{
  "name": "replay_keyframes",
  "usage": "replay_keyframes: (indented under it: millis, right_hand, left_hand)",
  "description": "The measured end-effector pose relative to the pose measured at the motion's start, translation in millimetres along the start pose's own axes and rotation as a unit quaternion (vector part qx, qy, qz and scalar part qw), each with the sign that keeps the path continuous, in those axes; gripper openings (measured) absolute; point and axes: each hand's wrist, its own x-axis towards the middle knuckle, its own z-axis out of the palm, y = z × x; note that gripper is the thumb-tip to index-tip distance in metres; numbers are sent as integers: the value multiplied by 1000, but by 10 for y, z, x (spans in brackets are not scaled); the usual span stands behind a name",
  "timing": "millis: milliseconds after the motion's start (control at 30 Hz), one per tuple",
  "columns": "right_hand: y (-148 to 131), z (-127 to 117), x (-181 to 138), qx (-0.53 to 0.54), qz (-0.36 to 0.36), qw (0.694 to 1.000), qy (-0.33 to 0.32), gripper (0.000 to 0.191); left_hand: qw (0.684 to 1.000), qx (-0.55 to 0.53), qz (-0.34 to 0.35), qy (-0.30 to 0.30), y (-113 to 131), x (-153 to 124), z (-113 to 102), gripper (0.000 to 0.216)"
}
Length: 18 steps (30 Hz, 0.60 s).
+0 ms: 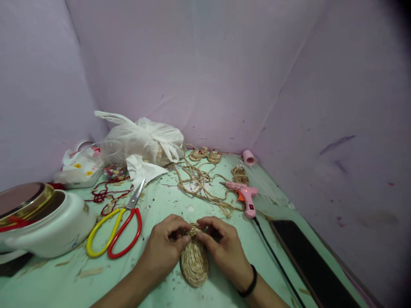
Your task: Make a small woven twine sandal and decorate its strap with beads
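Between my hands lies a small woven straw slipper (pixel 194 267), its oval coiled sole toward me and its braided end away from me. My left hand (pixel 167 241) pinches the far end from the left, thumb and forefinger together. From the right, my right hand (pixel 221 241) pinches the same braided end; a black band circles that wrist. The fingertips hide part of the braid. A pink glue gun (pixel 246 196) with a lit light rests to the right beyond my hands. Scissors (pixel 123 226) with one yellow and one red handle lie to the left.
Loose straw cord (pixel 201 184) spreads beyond my hands. Finished straw pieces with beads (pixel 214 156) sit near the wall. A tied white plastic bag (pixel 150 139), a white pot (pixel 69 226) and red yarn (pixel 102 194) are leftward. A black phone (pixel 308 261) and power cord (pixel 278 261) lie right.
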Motion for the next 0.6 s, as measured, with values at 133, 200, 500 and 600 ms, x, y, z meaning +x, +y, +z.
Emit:
replay_keyframes:
  millis: [133,200,500,600]
  right_hand:
    - [17,-1,-6,1,5,1000,-2,14]
    - [27,1,-4,3,9,1000,-3,14]
    - [34,10,-3,4,4,1000,-5,14]
    - [42,10,1,2,2,1000,-2,14]
  left_hand:
    - [1000,-8,-1,4,4,-14,3,7]
    - [1000,-6,-1,4,-2,-17,6,8]
    - [1000,-10,-2,9,-15,6,14,9]
    - [1000,-13,0,11,-14,2,16,9]
